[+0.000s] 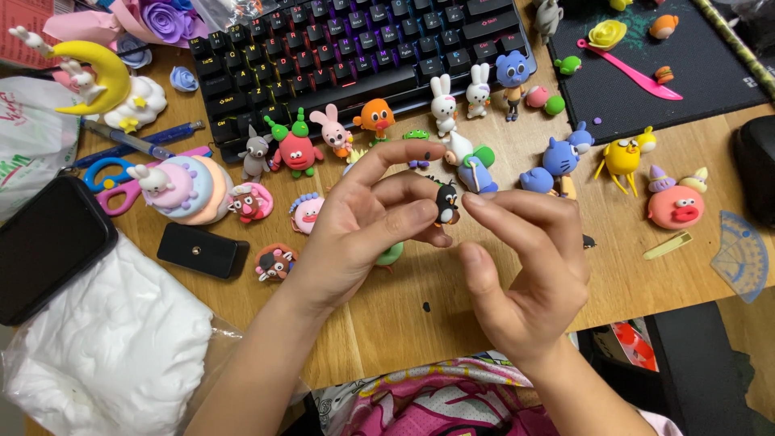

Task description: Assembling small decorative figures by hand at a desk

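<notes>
My left hand [367,222] holds a small black-and-white clay penguin [446,205] between thumb and fingers above the wooden desk [404,315]. My right hand [529,266] is just to the right of it, fingers spread, its fingertips close to the penguin; I cannot tell whether they touch it. A green clay piece [391,255] shows under my left palm.
Several small clay figures stand across the desk: white rabbits [442,105], a blue cat [561,157], a yellow bird [622,157], a pink blob [675,207]. A black keyboard [355,48] lies behind them. A phone [48,246], white clay bag [105,347], scissors [113,182] and dark mat [686,73] surround.
</notes>
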